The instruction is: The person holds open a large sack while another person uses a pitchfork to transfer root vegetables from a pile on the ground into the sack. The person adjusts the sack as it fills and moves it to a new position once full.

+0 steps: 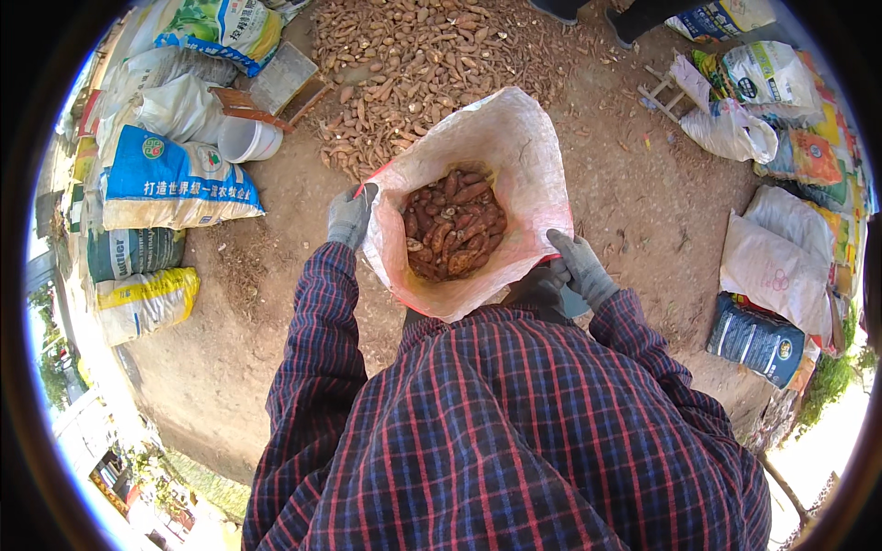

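A woven plastic sack (pixel 524 144) stands before me with its mouth spread wide. Inside it lie many reddish-brown sweet potatoes (pixel 458 224), with soil on some. My left hand (pixel 350 215), in a grey glove, grips the sack's rim on the left. On the right, my right hand (pixel 582 267), also gloved in grey, has the opposite edge of the rim pinched between thumb and fingers. The sack's outer side and base are mostly hidden beneath its mouth.
A large heap of sweet potatoes (pixel 406 76) covers the dirt floor (pixel 661 241) ahead. Filled sacks (pixel 179 179) line the left, near a white bucket (pixel 249 140) and a wooden stool (pixel 282 86). More sacks (pixel 775 262) are stacked right. Another person's shoe (pixel 620 29) shows at the top.
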